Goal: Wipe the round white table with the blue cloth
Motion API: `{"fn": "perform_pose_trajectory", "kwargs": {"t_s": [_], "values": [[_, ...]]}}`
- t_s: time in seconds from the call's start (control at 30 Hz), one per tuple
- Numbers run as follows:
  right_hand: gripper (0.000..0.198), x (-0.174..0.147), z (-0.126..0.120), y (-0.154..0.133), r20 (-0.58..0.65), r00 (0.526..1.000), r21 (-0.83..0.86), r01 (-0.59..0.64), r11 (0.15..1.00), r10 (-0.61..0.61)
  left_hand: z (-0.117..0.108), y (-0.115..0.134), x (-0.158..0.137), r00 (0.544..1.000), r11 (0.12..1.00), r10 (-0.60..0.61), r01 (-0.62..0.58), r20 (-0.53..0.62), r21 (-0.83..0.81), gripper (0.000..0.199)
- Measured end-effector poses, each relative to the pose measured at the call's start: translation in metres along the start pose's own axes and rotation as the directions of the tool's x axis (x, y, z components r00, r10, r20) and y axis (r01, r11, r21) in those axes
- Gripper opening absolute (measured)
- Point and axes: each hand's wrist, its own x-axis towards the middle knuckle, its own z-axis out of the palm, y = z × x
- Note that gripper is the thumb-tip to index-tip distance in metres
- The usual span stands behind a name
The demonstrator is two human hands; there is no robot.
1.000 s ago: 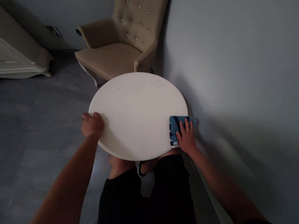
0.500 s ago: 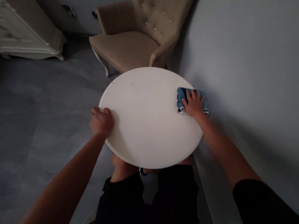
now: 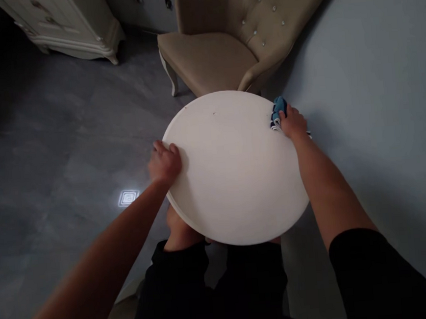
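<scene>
A round white tabletop fills the middle of the view, just above my knees. My left hand is closed around its left rim. At the far right rim my right hand grips a folded blue cloth with dark and white bands along its edges. The cloth is bunched up against the rim, and part of it is hidden behind the fingers. A few small dark specks lie on the tabletop near its far edge.
Beyond the tabletop stands a beige tufted armchair, close to its far rim. A white cabinet is at the upper left. The grey wall runs along the right, near my right hand.
My right hand has gone from lying spread flat on the cloth to gripping it, and has moved farther away along the right rim. The view has shifted; my left hand stays on the rim.
</scene>
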Motion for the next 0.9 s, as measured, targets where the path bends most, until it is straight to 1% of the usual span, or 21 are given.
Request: {"fn": "perform_pose_trajectory", "kwargs": {"t_s": [0.07, 0.17, 0.27, 0.4, 0.47, 0.53, 0.57, 0.63, 0.67, 0.73, 0.8, 0.9], "values": [[0.077, -0.031, -0.002, -0.001, -0.016, 0.999, -0.04, 0.052, 0.998, -0.052, -0.003, 0.002, -0.002, 1.0, 1.0, 0.002, -0.002, 0.011, 0.005, 0.051], [0.077, -0.095, -0.002, 0.0, 0.009, 0.996, -0.088, 0.09, 0.992, -0.089, -0.007, 0.005, -0.005, 1.0, 1.0, 0.006, -0.006, 0.017, 0.003, 0.05], [0.076, -0.178, -0.001, 0.0, 0.024, 0.99, -0.083, 0.137, 0.987, -0.136, -0.008, 0.007, -0.009, 1.0, 1.0, 0.025, -0.025, 0.007, -0.011, 0.05], [0.078, -0.304, 0.001, -0.005, 0.038, 0.973, -0.06, 0.229, 0.972, -0.227, -0.009, 0.009, -0.012, 0.999, 0.999, 0.042, -0.042, -0.003, -0.003, 0.051], [0.081, -0.362, 0.004, -0.01, 0.047, 0.961, -0.045, 0.276, 0.96, -0.273, -0.009, 0.01, -0.014, 0.999, 0.999, 0.047, -0.047, -0.004, -0.004, 0.051], [0.085, -0.406, 0.007, -0.014, 0.041, 0.951, -0.01, 0.307, 0.952, -0.306, -0.009, 0.011, -0.015, 0.999, 0.998, 0.053, -0.053, -0.002, -0.015, 0.052], [0.087, -0.421, 0.008, -0.015, 0.034, 0.949, 0.012, 0.315, 0.949, -0.315, -0.009, 0.011, -0.016, 0.998, 0.998, 0.056, -0.056, -0.002, -0.02, 0.052], [0.088, -0.434, 0.01, -0.017, 0.03, 0.947, 0.043, 0.318, 0.947, -0.319, -0.009, 0.01, -0.016, 0.999, 0.998, 0.054, -0.054, -0.004, -0.025, 0.051], [0.087, -0.432, 0.01, -0.017, 0.036, 0.947, 0.045, 0.316, 0.948, -0.318, -0.009, 0.01, -0.016, 0.999, 0.998, 0.049, -0.049, -0.006, -0.026, 0.051], [0.084, -0.412, 0.007, -0.018, 0.058, 0.947, 0.02, 0.315, 0.949, -0.316, -0.008, 0.009, -0.015, 0.999, 0.999, 0.04, -0.04, -0.011, -0.027, 0.051], [0.081, -0.372, 0.002, -0.019, 0.069, 0.952, -0.015, 0.301, 0.953, -0.299, -0.007, 0.009, -0.013, 0.999, 0.999, 0.035, -0.036, -0.013, -0.02, 0.051], [0.078, -0.286, -0.002, -0.021, 0.045, 0.972, -0.029, 0.234, 0.972, -0.233, -0.006, 0.009, -0.01, 1.0, 1.0, 0.026, -0.026, -0.011, -0.005, 0.053]]}}
